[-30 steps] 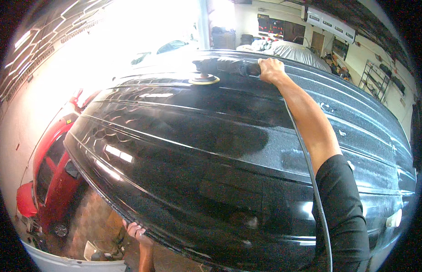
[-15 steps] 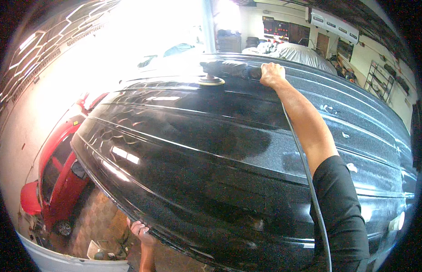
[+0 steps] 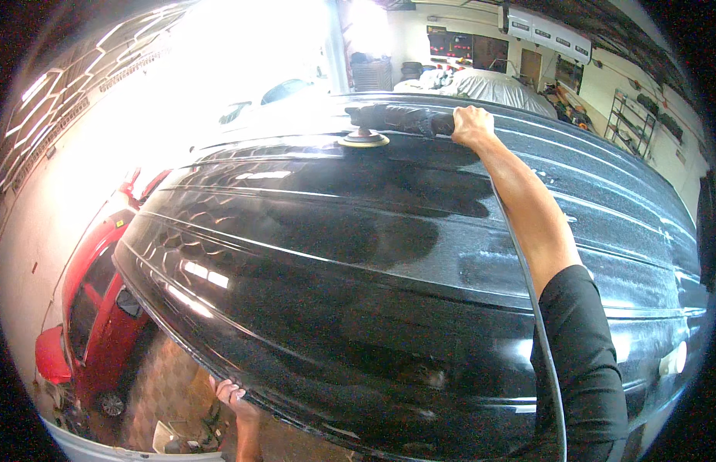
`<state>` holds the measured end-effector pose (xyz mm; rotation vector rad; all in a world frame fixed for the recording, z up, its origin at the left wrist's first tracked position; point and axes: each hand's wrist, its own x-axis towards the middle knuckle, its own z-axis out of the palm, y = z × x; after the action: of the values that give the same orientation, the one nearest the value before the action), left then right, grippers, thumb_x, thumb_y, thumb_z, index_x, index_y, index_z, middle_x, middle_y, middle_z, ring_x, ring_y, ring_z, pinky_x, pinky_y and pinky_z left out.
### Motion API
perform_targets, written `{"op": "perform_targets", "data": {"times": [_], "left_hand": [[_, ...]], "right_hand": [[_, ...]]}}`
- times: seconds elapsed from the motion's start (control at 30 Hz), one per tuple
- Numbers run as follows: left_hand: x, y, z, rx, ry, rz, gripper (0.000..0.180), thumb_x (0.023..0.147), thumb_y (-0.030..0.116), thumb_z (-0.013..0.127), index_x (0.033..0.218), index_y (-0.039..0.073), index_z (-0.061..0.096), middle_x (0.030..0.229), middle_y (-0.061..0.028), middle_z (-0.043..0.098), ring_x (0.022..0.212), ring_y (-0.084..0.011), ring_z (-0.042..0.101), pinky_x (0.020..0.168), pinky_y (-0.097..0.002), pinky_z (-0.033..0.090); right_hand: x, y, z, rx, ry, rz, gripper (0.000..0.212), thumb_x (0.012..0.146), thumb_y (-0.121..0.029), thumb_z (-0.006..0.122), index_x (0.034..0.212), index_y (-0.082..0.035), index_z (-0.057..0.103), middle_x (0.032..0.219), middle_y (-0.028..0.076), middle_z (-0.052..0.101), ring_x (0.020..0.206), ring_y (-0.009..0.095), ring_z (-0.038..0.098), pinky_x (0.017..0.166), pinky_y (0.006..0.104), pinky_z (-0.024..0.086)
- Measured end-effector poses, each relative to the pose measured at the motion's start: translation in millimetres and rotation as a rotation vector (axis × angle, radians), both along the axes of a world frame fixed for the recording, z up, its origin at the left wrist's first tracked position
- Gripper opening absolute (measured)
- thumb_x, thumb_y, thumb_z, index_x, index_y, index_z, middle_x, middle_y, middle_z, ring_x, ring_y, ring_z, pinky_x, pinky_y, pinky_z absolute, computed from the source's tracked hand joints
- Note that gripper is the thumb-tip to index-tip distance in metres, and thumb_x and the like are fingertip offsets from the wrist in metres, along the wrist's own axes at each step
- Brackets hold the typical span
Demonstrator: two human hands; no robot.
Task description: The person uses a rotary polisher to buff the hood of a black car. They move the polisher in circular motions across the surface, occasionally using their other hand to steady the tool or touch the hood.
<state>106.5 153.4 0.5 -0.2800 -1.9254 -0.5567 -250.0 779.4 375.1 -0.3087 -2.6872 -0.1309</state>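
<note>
My right hand (image 3: 473, 125) is wrapped round the rear handle of a black power polisher (image 3: 400, 119), with that arm stretched far across a long, ribbed black vehicle roof (image 3: 312, 231). Its round pad (image 3: 364, 138), pale at the rim, sits against the roof's far side. From the handle a grey cord (image 3: 537, 323) runs back along my arm. At the near left edge of the roof, my left hand (image 3: 233, 393) holds on with bent fingers; its thumb is not clearly visible. Left of the pad the roof looks glossy, while hazy, streaked panels lie to the right.
A red car (image 3: 100, 300) stands on the floor to the left, below roof height. Beyond the roof are a vehicle under a grey cover (image 3: 500, 88) and a metal shelf rack (image 3: 629, 123). A white round-ended object (image 3: 674, 358) lies at the roof's right side.
The polisher has slid a little to the right over the roof, my right hand with it. My view has turned slightly right. The left hand keeps its place on the edge.
</note>
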Motion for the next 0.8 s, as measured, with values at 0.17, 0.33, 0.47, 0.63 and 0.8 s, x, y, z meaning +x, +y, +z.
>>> {"op": "perform_targets", "data": {"times": [0.17,0.33,0.47,0.63,0.8], "left_hand": [[0,2,7,-0.071,-0.009,-0.004,0.01,0.097,0.014,0.049,0.103,0.017,0.041,0.101,-0.0031,0.041,0.102,-0.0239,0.048,0.114,-0.0633,0.028],[-2,12,29,-0.181,0.071,0.012,0.013,0.096,0.014,0.052,0.102,0.015,0.041,0.102,-0.0043,0.04,0.102,-0.0244,0.047,0.114,-0.0638,0.028],[-1,14,26,-0.131,0.021,0.021,0.015,0.095,0.017,0.054,0.102,0.013,0.04,0.103,-0.0058,0.039,0.103,-0.0261,0.047,0.112,-0.0643,0.029],[3,14,34,-0.199,0.023,0.044,0.025,0.094,0.027,0.058,0.1,0.012,0.04,0.104,-0.0079,0.039,0.105,-0.0285,0.046,0.11,-0.0658,0.03],[4,17,38,-0.294,0.046,0.084,0.027,0.093,0.028,0.059,0.099,0.009,0.039,0.106,-0.0097,0.04,0.106,-0.0299,0.047,0.109,-0.0679,0.03]], "right_hand": [[14,23,-1,0.026,0.033,0.002,0.029,0.072,-0.017,0.073,0.098,-0.005,0.074,0.101,0.02,0.073,0.101,0.035,0.071,0.087,0.0437,0.057],[31,39,-4,0.046,0.039,0.0,0.03,0.071,-0.017,0.073,0.099,-0.005,0.073,0.1,0.02,0.073,0.1,0.035,0.071,0.087,0.0438,0.057],[39,53,-5,0.045,0.051,-0.011,0.031,0.07,-0.017,0.075,0.1,-0.006,0.073,0.1,0.02,0.073,0.1,0.035,0.071,0.087,0.0435,0.057],[45,65,-9,0.044,0.062,-0.005,0.029,0.07,-0.015,0.075,0.097,-0.006,0.073,0.099,0.02,0.073,0.099,0.036,0.07,0.086,0.0439,0.057],[55,74,-16,0.024,0.125,-0.013,0.025,0.071,-0.014,0.074,0.094,-0.005,0.072,0.097,0.019,0.073,0.098,0.035,0.071,0.084,0.0446,0.057]]}}
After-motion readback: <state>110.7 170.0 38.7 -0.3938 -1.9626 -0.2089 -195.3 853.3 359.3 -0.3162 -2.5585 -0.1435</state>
